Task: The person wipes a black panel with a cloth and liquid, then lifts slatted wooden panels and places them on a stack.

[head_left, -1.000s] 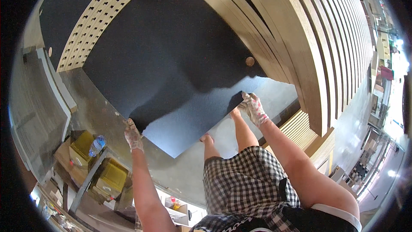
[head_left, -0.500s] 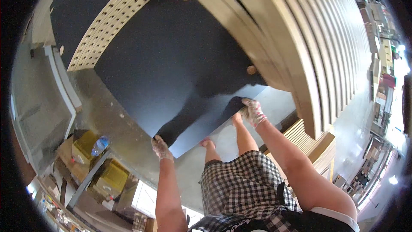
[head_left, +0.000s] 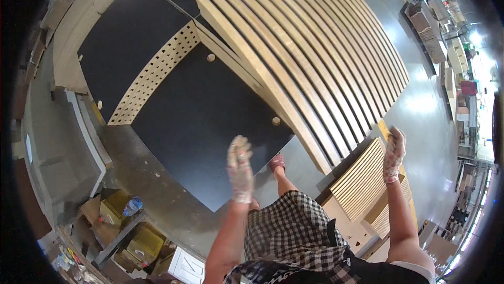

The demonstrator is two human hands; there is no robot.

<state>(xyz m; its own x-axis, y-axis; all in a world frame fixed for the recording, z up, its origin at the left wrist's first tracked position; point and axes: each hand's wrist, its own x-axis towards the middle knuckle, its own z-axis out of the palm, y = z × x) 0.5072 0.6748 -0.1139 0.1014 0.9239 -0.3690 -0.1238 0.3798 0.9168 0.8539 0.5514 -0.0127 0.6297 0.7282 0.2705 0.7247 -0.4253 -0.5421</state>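
My left hand (head_left: 240, 166), in a pale patterned glove, hangs in the air over the near part of a large black panel (head_left: 205, 126) and holds nothing. Its fingers point upward and are slightly blurred. Off to the right my right hand (head_left: 395, 152), gloved likewise, is raised beside the slatted wooden panel (head_left: 315, 53), also with nothing in it. That panel has light parallel slats with dark gaps and slants across the right side of the black panel. A pale perforated strip (head_left: 157, 71) stands along the black panel's left, and round wooden pegs (head_left: 276, 121) sit near its right edge.
Smaller slatted wooden pieces (head_left: 362, 179) lie below the big slatted panel. At the lower left are yellow bins (head_left: 144, 244), a plastic bottle (head_left: 133, 206) and a metal rail. My foot (head_left: 276, 162) is beside the black panel. Stacked cartons (head_left: 426, 26) stand far right.
Both hands have let go of the black panel's near edge and lifted away, the right one moving right. My view has shifted, showing more of the slatted panel's face.
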